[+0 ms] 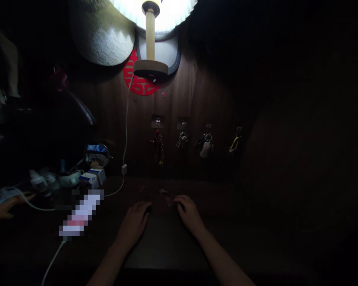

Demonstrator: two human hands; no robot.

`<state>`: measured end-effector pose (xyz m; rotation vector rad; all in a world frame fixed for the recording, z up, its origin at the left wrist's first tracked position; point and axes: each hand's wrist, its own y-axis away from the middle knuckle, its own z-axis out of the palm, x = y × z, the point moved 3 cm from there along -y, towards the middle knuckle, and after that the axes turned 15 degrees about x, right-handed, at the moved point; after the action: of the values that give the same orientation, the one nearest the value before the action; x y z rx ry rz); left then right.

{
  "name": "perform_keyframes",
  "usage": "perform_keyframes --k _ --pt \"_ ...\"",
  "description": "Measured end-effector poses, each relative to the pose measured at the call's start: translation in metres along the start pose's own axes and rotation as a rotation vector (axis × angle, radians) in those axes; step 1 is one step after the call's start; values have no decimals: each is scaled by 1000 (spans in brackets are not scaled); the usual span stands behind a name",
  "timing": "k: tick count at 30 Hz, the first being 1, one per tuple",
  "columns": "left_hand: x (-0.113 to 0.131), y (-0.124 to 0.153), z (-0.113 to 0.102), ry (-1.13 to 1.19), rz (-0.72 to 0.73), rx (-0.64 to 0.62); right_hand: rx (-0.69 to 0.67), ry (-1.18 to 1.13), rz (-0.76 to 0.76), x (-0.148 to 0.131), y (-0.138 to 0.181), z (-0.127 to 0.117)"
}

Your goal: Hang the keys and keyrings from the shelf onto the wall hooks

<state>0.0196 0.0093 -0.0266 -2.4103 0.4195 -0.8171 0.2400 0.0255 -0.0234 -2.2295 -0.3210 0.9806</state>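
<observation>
The scene is very dark. My left hand [135, 222] lies palm down on a dark wooden surface [167, 242], fingers stretched forward, holding nothing. My right hand [187, 212] rests beside it a little farther forward, fingers slightly bent on the surface; nothing shows in it. A small dim object [162, 192] lies on the surface just beyond both hands.
A lit lamp [150, 35] with a wooden stem stands above, its white cord [125, 131] running down. Several key bunches [182, 139] hang on the wood wall. Small boxes [92, 177], bottles and a round mirror [98, 154] sit at left. Another person's hand [2, 206] shows far left.
</observation>
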Motion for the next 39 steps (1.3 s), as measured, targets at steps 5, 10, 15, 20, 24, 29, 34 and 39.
perform_keyframes --k 5,10,15,20,24,29,34,39 --pt "0 3 4 168 20 -45 -106 31 -210 -23 6 -1" --pt "-1 7 8 328 39 -61 -178 34 -290 -38 12 6" --pt "-6 7 12 407 -54 -75 -213 51 -307 -42 14 11" --pt "-3 8 12 511 -90 -157 -204 54 -299 -43 14 8" --pt "-6 8 15 529 -71 -139 -248 38 -355 -49 16 7" --pt "-7 8 15 464 -49 -101 -311 50 -388 -52 16 9" --pt "1 6 5 338 -18 -81 -301 77 -340 -47 16 11" --pt "2 3 5 211 45 -68 -305 -37 -252 -43 16 11"
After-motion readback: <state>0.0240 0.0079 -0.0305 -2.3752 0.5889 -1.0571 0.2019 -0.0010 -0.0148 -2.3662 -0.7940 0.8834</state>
